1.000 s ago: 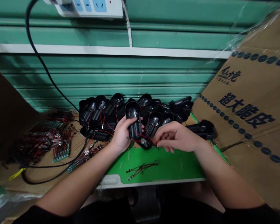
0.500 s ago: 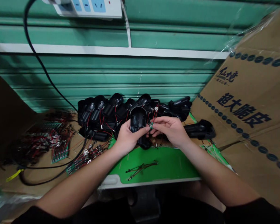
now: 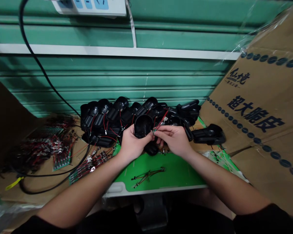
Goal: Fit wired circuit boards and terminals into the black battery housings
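My left hand [image 3: 134, 143] is closed around a black plastic housing [image 3: 143, 125] whose round, hollow end faces me. In a pinch, the fingers of my right hand [image 3: 173, 138] hold a small green circuit board [image 3: 154, 131] with red wires [image 3: 164, 117] rising from it. The board is right beside the housing, near my left thumb; whether they touch I cannot tell. Behind my hands lies a row of similar black housings [image 3: 120, 105], several with red wires hanging out. On the green board top [image 3: 175, 172] below my hands lie a few loose thin wires [image 3: 148, 175].
Bundles of wired circuit boards [image 3: 91, 164] and a tangled wire heap [image 3: 46, 144] lie on cardboard at the left. A black cable [image 3: 44, 71] loops down there. One black housing [image 3: 208, 134] sits at the right, before a large cardboard box [image 3: 261, 107]. A green shutter wall [image 3: 100, 66] stands behind.
My right hand has moved slightly left, bringing the small circuit board closer to the housing. The housing has tilted, so its round hollow end faces me more.
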Motion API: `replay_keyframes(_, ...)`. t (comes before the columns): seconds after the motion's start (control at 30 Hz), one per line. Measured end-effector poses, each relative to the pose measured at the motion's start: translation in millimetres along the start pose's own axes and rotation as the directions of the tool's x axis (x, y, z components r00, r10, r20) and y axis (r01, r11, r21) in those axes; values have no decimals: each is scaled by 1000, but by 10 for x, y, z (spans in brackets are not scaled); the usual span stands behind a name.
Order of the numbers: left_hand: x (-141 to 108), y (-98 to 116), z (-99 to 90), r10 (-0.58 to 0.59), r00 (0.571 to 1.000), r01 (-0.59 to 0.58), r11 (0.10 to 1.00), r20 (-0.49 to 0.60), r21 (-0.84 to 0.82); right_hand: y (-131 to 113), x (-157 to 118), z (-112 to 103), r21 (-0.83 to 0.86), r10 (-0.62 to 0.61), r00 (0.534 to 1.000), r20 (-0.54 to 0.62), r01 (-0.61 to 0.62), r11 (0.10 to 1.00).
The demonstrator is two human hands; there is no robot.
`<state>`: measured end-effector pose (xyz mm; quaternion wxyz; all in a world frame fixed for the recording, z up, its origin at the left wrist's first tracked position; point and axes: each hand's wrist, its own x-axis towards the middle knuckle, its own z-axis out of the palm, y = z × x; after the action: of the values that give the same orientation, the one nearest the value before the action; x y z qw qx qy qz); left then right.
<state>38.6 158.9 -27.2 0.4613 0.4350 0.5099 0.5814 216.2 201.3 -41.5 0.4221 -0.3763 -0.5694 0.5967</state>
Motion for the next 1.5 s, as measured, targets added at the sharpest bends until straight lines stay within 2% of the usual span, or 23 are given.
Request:
replay_keyframes(0.17,10,-39,-17,-12,1000,12,998,-5,65,12,-7,22,0,-53,997,-57,53,999)
replay_keyframes(0.37,-7,-34,-12,108,993,-102,988,-45,114,-20,-31,27,-47,-61,998,-31,59,997)
replay_keyframes(0.67,-53,-4,11,176,983,-168,978,-53,126,32,-36,53,-25,-59,998,21,59,998)
replay_keyframes(0.87,-92,-62,0,257,965,-242,950,-54,198,31,-46,73,-38,-45,999,18,46,998)
replay_keyframes(1.1,-147,-72,14,299,951,-268,927,-83,261,22,-55,94,-37,-23,1000,-1,23,999)
replay_keyframes(1.3,-153,-151,-34,401,913,-344,852,-70,395,40,-87,85,-84,-100,993,59,105,991)
replay_keyframes(1.4,-90,-129,-38,414,907,-366,864,-73,346,26,-88,78,-86,-139,986,90,147,985)
replay_keyframes(1.5,-10,-53,-39,356,926,-322,918,-122,232,3,-75,58,-87,-117,988,102,126,988)
